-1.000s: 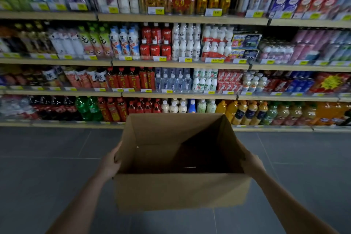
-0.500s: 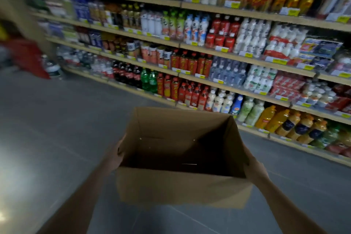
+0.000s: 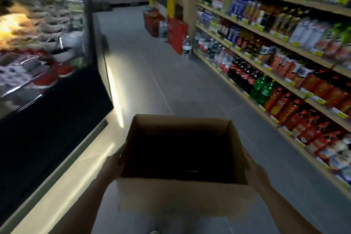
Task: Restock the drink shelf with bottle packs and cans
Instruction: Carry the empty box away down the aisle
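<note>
Carrying posture in a shop aisle, seen from the head camera. An open-topped cardboard box [image 3: 182,157] is held out in front of the body, level, with its mouth upward; the left hand [image 3: 114,163] presses against the left wall near the rim, fingers wrapped on the cardboard, and the right hand [image 3: 253,171] clasps the right wall in the same way. A grip on opposite walls probably keeps the box square and balanced while it is carried. The interior is dark, and no bottle pack or can is visible inside; it appears empty, though the shadowed floor of the box cannot be read fully. The drink shelf [image 3: 281,47] runs along the right side of the aisle, its tiers filled with bottles, among them green bottles [image 3: 263,88] on the lowest tier. A lit display case [image 3: 47,66] stands to the left, across the grey floor [image 3: 155,74]. Red stacked goods [image 3: 176,34] and a lone water bottle [image 3: 186,46] stand on the floor at the shelf's far end. Judged from this, fetching stock seems to be the step in hand.
</note>
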`<state>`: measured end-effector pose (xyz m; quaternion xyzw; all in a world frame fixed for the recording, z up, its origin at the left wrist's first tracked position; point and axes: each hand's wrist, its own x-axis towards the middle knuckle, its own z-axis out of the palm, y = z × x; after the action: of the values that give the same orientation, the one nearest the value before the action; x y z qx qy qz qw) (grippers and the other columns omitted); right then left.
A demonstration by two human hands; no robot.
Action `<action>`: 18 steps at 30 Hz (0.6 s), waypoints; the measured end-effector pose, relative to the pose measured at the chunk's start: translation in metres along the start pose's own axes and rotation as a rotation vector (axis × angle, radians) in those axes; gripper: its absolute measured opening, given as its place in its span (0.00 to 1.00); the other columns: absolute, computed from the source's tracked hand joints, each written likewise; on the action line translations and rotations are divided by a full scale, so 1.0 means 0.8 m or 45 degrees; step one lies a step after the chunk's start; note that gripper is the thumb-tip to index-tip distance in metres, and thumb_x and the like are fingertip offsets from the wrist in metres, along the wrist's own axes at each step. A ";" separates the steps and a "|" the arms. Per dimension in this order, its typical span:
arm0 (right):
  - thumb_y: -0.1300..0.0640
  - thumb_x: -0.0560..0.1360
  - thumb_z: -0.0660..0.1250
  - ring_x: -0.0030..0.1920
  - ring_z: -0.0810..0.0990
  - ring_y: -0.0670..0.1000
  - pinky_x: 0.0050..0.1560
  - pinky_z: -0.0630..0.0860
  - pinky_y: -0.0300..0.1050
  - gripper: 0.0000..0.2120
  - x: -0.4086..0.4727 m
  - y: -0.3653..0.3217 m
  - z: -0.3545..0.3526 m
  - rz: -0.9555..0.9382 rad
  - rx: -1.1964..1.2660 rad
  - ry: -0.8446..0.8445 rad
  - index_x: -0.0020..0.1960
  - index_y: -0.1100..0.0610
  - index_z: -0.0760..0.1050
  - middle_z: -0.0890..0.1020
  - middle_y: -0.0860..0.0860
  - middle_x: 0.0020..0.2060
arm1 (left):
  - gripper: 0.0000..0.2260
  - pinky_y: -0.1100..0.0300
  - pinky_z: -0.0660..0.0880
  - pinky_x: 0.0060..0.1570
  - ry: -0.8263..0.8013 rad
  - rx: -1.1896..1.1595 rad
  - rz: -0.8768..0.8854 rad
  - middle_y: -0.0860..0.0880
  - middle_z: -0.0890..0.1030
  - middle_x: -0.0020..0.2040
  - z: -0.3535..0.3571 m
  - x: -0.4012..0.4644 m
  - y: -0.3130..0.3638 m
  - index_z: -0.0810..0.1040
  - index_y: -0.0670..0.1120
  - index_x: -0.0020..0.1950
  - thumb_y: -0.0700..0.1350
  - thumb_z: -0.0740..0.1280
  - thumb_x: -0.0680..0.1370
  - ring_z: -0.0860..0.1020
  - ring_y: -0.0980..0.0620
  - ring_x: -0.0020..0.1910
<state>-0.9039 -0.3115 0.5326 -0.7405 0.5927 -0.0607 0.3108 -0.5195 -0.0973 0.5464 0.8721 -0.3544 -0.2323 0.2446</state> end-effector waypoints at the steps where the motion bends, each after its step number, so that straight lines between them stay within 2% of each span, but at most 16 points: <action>1: 0.67 0.76 0.54 0.42 0.78 0.58 0.39 0.70 0.46 0.33 0.010 -0.017 0.013 -0.011 -0.017 -0.035 0.75 0.45 0.51 0.76 0.60 0.62 | 0.25 0.54 0.72 0.43 0.029 0.010 -0.022 0.35 0.80 0.53 -0.008 0.002 -0.026 0.63 0.49 0.72 0.37 0.62 0.76 0.78 0.40 0.45; 2: 0.67 0.76 0.54 0.40 0.78 0.57 0.38 0.69 0.45 0.32 0.022 -0.039 0.029 -0.028 -0.028 -0.077 0.74 0.44 0.51 0.77 0.61 0.59 | 0.28 0.57 0.69 0.39 0.054 0.030 -0.081 0.35 0.80 0.51 -0.022 0.001 -0.054 0.61 0.51 0.73 0.36 0.61 0.75 0.77 0.42 0.40; 4: 0.65 0.76 0.54 0.42 0.78 0.58 0.40 0.68 0.44 0.31 0.038 -0.092 0.063 -0.064 -0.054 -0.124 0.74 0.43 0.51 0.78 0.61 0.55 | 0.30 0.58 0.66 0.36 0.072 0.039 -0.176 0.34 0.80 0.48 -0.049 0.004 -0.104 0.59 0.54 0.74 0.36 0.61 0.74 0.76 0.42 0.37; 7: 0.64 0.77 0.53 0.31 0.72 0.51 0.33 0.67 0.43 0.32 0.058 -0.165 0.119 -0.138 -0.129 -0.164 0.74 0.41 0.48 0.76 0.56 0.38 | 0.31 0.58 0.67 0.36 0.104 -0.028 -0.237 0.35 0.80 0.47 -0.077 0.017 -0.169 0.57 0.55 0.74 0.37 0.61 0.74 0.74 0.44 0.35; 8: 0.64 0.78 0.53 0.32 0.72 0.51 0.32 0.67 0.43 0.31 0.066 -0.190 0.141 -0.166 -0.136 -0.187 0.74 0.41 0.47 0.75 0.56 0.38 | 0.32 0.57 0.67 0.37 0.108 -0.044 -0.258 0.36 0.80 0.47 -0.089 0.023 -0.196 0.56 0.55 0.74 0.37 0.61 0.74 0.75 0.42 0.36; 10: 0.62 0.79 0.52 0.41 0.77 0.57 0.40 0.70 0.43 0.30 0.082 -0.237 0.181 -0.214 -0.145 -0.254 0.73 0.40 0.46 0.78 0.61 0.50 | 0.32 0.56 0.68 0.38 0.140 -0.048 -0.302 0.35 0.80 0.50 -0.107 0.036 -0.247 0.54 0.57 0.74 0.37 0.61 0.74 0.78 0.38 0.42; 12: 0.62 0.79 0.52 0.53 0.77 0.63 0.50 0.72 0.49 0.30 0.098 -0.278 0.220 -0.262 -0.152 -0.295 0.74 0.40 0.46 0.74 0.62 0.62 | 0.31 0.55 0.70 0.40 0.160 -0.065 -0.360 0.36 0.80 0.53 -0.118 0.043 -0.291 0.53 0.60 0.74 0.40 0.60 0.76 0.79 0.38 0.45; 15: 0.63 0.79 0.51 0.61 0.73 0.63 0.59 0.70 0.51 0.30 0.120 -0.339 0.286 -0.325 -0.163 -0.397 0.73 0.40 0.46 0.69 0.60 0.69 | 0.31 0.55 0.71 0.39 0.188 -0.094 -0.479 0.37 0.81 0.51 -0.127 0.046 -0.361 0.50 0.62 0.74 0.41 0.59 0.76 0.79 0.38 0.44; 17: 0.64 0.78 0.50 0.61 0.73 0.60 0.58 0.70 0.49 0.30 0.133 -0.368 0.328 -0.379 -0.178 -0.458 0.73 0.40 0.46 0.66 0.58 0.71 | 0.33 0.53 0.72 0.39 0.223 -0.102 -0.532 0.36 0.81 0.49 -0.120 0.040 -0.402 0.49 0.60 0.74 0.39 0.59 0.76 0.79 0.37 0.43; 18: 0.66 0.78 0.49 0.57 0.74 0.57 0.52 0.70 0.47 0.32 0.141 -0.379 0.354 -0.405 -0.212 -0.499 0.73 0.39 0.46 0.67 0.59 0.70 | 0.34 0.53 0.72 0.39 0.234 -0.094 -0.557 0.35 0.81 0.48 -0.113 0.036 -0.425 0.47 0.60 0.74 0.39 0.59 0.76 0.79 0.36 0.42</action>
<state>-0.4866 -0.2733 0.4361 -0.8451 0.4003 0.0848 0.3441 -0.2766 0.1193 0.4085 0.9361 -0.1245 -0.2122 0.2514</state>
